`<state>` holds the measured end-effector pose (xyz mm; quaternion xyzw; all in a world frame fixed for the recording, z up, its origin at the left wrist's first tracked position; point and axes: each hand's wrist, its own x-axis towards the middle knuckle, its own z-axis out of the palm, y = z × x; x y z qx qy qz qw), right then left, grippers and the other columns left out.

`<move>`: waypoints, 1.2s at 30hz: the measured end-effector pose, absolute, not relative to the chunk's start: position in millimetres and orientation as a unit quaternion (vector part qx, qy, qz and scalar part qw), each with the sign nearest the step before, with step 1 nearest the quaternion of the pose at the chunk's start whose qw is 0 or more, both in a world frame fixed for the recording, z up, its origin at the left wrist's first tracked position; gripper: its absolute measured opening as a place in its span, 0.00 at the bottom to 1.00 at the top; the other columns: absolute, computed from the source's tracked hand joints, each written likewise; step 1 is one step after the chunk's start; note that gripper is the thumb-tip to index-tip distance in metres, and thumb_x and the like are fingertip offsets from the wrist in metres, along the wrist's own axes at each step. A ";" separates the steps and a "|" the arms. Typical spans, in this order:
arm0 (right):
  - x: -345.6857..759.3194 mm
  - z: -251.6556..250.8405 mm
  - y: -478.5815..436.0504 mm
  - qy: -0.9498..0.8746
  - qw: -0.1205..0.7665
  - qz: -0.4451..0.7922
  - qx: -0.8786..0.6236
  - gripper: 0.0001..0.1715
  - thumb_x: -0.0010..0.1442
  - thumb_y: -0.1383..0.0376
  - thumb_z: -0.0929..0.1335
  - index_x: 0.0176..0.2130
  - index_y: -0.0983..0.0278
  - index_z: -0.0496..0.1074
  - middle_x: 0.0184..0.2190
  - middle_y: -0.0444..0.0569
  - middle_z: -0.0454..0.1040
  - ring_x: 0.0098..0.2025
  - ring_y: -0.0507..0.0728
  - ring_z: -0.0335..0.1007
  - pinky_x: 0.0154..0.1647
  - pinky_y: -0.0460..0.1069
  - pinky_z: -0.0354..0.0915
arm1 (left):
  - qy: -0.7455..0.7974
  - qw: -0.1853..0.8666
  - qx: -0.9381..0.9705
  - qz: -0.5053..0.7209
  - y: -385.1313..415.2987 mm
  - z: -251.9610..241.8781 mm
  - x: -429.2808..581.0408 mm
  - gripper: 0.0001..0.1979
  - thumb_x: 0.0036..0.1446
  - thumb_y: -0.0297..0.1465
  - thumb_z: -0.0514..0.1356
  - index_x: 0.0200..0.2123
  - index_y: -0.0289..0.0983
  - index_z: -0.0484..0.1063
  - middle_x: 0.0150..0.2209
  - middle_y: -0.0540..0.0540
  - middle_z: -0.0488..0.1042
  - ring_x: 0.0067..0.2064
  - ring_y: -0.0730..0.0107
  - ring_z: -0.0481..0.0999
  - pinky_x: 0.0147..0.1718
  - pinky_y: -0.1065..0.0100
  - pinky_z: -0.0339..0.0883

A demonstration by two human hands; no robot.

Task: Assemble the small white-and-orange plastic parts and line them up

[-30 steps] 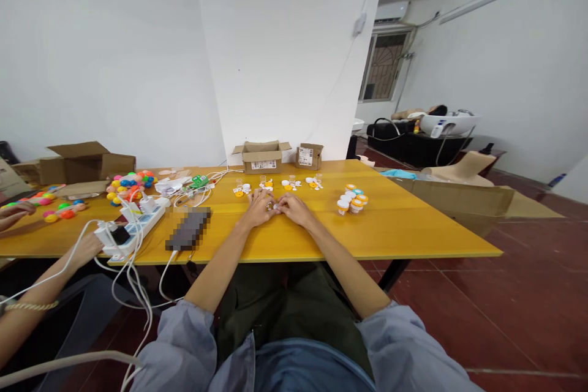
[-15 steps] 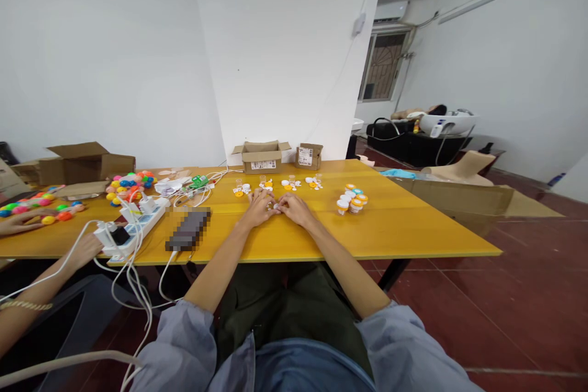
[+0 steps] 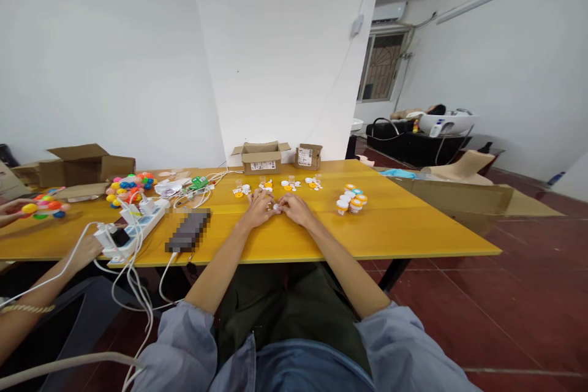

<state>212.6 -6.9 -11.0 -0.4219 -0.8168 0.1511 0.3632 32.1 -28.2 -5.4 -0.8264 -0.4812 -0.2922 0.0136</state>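
Observation:
My left hand (image 3: 258, 208) and my right hand (image 3: 295, 208) meet low over the table, fingers bent toward each other. Between their fingertips is a small whitish piece (image 3: 276, 208), too small and too covered to name. Just past my hands lies a row of small groups, each with white and orange round parts (image 3: 289, 185) beside a clear cup. The nearest group, with an orange ring (image 3: 239, 194), is by my left fingers. To the right of my right hand stands a cluster of small round tubs (image 3: 353, 201) with white, orange and blue tops.
Behind the row stand an open cardboard box (image 3: 261, 158) and a smaller box (image 3: 307, 157). On the left are a phone-like dark device (image 3: 189, 229), a power strip (image 3: 142, 225) with trailing cables, and strings of coloured balls (image 3: 131, 187). A co-worker's hand (image 3: 10, 211) holds some balls.
My hands stay in nearly the same place with small finger movements. At the far left, the co-worker's hand has lifted and shifted a string of coloured balls.

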 end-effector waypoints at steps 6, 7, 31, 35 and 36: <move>213.7 -11.0 -8.7 -0.825 0.356 0.125 -0.421 0.07 0.58 0.72 0.70 0.30 0.60 0.76 0.39 0.48 0.78 0.46 0.57 0.73 0.48 0.50 0.66 | -0.479 0.013 -0.826 -0.297 -26.9 -6.1 31.7 0.10 0.56 0.43 0.67 0.37 0.44 0.79 0.49 0.44 0.72 0.56 0.51 0.64 0.54 0.51 0.57; 214.0 -11.1 -9.0 -0.828 0.352 0.118 -0.421 0.07 0.58 0.72 0.70 0.31 0.60 0.76 0.40 0.48 0.78 0.46 0.57 0.72 0.48 0.50 0.65 | -0.479 0.012 -0.826 -0.296 -27.2 -5.7 31.9 0.10 0.57 0.42 0.67 0.37 0.44 0.79 0.49 0.44 0.72 0.56 0.51 0.64 0.54 0.52 0.57; 213.2 -15.7 -7.7 -0.825 0.361 0.091 -0.426 0.06 0.59 0.71 0.69 0.34 0.60 0.74 0.40 0.48 0.76 0.46 0.56 0.72 0.46 0.49 0.65 | -0.481 0.010 -0.825 -0.296 -30.3 -2.8 33.4 0.09 0.58 0.41 0.66 0.36 0.43 0.79 0.49 0.44 0.73 0.56 0.52 0.64 0.54 0.52 0.58; 215.0 -13.4 -6.7 -0.805 0.378 0.083 -0.449 0.06 0.60 0.70 0.68 0.33 0.60 0.74 0.40 0.49 0.76 0.46 0.57 0.72 0.46 0.49 0.66 | -0.483 0.010 -0.823 -0.298 -28.3 -4.4 32.9 0.09 0.56 0.41 0.67 0.35 0.43 0.78 0.49 0.44 0.73 0.56 0.51 0.64 0.54 0.52 0.58; 215.9 -14.3 -5.6 -0.802 0.376 0.079 -0.458 0.06 0.60 0.70 0.68 0.33 0.60 0.74 0.40 0.49 0.76 0.46 0.58 0.72 0.46 0.50 0.66 | -0.485 0.010 -0.823 -0.296 -27.7 -4.8 32.8 0.09 0.56 0.41 0.67 0.35 0.43 0.78 0.49 0.44 0.73 0.56 0.51 0.64 0.54 0.52 0.58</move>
